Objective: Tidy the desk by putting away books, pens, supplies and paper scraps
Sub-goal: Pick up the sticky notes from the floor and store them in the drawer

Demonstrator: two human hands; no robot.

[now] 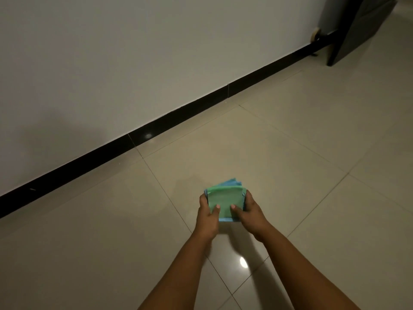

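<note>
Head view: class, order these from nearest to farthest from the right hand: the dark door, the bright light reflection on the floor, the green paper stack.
1. Green paper stack: held in the right hand.
2. Light reflection: on the floor, below the hands.
3. Dark door: far top right.

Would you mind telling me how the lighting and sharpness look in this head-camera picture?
Head view: dim overall, with a bright glare spot on the glossy floor between the forearms and a fainter one on the black baseboard; wide-angle bending shows along the wall; the left hand, right hand and the papers they hold look slightly soft.
</note>
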